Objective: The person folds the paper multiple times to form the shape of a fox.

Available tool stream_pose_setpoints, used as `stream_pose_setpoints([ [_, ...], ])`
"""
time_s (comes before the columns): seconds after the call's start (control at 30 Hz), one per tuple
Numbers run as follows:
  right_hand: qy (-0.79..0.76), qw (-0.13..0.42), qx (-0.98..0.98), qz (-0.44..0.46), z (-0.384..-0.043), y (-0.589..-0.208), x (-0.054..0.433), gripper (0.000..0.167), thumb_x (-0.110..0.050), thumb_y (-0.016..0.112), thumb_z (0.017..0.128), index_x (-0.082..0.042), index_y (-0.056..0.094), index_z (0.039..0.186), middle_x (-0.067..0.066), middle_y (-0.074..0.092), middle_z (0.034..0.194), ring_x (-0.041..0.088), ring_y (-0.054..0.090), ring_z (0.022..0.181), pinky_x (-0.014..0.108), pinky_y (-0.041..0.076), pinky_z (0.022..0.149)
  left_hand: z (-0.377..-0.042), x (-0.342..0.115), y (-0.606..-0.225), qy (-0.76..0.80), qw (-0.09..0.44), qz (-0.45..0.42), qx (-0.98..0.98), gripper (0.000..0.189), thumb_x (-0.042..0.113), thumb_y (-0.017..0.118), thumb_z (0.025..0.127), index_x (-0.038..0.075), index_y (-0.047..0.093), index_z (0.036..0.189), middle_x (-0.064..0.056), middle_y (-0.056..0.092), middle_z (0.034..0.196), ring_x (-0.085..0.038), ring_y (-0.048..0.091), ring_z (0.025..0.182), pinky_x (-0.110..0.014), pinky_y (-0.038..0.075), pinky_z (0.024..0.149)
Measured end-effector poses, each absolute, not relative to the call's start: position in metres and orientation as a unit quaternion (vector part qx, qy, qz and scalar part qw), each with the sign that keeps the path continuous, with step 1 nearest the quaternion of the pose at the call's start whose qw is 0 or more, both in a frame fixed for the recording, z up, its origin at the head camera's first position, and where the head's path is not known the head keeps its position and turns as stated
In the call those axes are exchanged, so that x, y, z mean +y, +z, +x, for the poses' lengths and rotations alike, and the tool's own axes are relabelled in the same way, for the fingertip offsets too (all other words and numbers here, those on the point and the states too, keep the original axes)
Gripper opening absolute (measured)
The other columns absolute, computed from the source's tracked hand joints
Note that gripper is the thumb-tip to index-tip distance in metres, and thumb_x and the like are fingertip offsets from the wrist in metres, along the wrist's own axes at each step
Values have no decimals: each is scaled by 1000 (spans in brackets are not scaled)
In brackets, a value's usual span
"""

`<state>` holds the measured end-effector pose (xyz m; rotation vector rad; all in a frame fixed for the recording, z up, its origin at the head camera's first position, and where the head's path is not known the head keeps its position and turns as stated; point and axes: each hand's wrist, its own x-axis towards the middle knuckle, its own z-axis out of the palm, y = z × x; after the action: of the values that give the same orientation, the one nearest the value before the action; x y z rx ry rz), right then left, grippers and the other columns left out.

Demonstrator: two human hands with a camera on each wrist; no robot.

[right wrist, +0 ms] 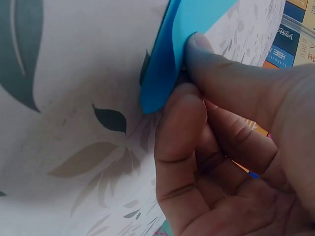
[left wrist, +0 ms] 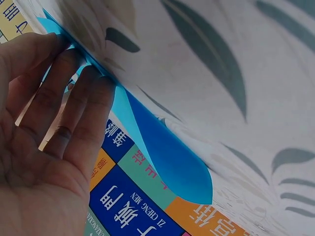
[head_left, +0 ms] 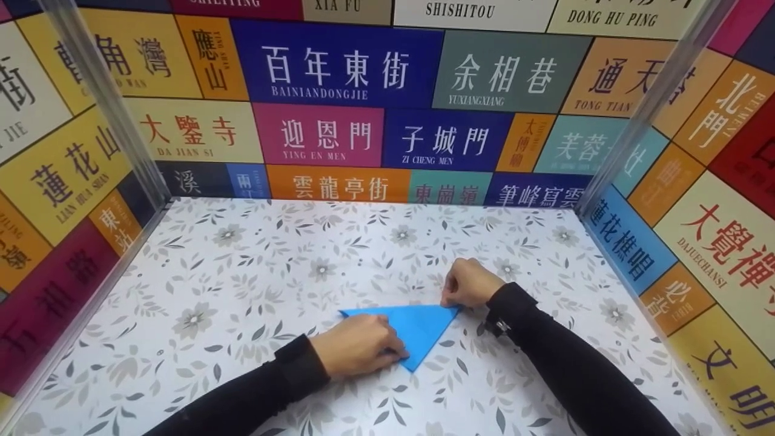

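Observation:
A sheet of blue paper [head_left: 424, 327], folded into a triangle, lies on the patterned tabletop with one corner pointing toward me. My left hand [head_left: 360, 345] rests on its left part and covers some of it. In the left wrist view, the fingers [left wrist: 96, 108] reach out fairly straight, tips pressing on the paper, and the paper's free end bows up from the surface. At the right corner, my right hand [head_left: 472, 283] pinches the paper between thumb and forefinger. The right wrist view shows the blue layers [right wrist: 162, 73] standing slightly apart beside that thumb [right wrist: 221, 71].
The tabletop [head_left: 272, 242] is white with grey leaves and flowers. Colourful panels with printed characters [head_left: 336, 72] rise behind it and along both sides. Clear upright strips [head_left: 112, 109] stand at the corners. Black sleeves [head_left: 569, 357] cover both forearms.

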<state>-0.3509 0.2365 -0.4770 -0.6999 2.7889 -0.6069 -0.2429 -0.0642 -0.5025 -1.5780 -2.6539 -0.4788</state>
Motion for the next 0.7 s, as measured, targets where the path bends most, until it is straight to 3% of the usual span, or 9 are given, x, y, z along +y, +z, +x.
stream_pose_setpoints([
  [0.4,-197,106,949,-221,-350,-473,245,20,-13,100,87,-8,84,76,0,79,73,10,59,65,25,50,68,-243,-64,-502,-146,34,-511,-846,14,26,84,108,23,93,118,8,92,110,-14,74,90,-23,55,79],
  [0.7,-192,109,952,-212,-350,-471,249,19,-13,101,86,-7,85,78,2,82,75,11,62,65,24,51,67,-240,-65,-502,-159,22,-502,-850,14,24,84,108,22,92,120,6,92,113,-13,76,94,-21,56,82],
])
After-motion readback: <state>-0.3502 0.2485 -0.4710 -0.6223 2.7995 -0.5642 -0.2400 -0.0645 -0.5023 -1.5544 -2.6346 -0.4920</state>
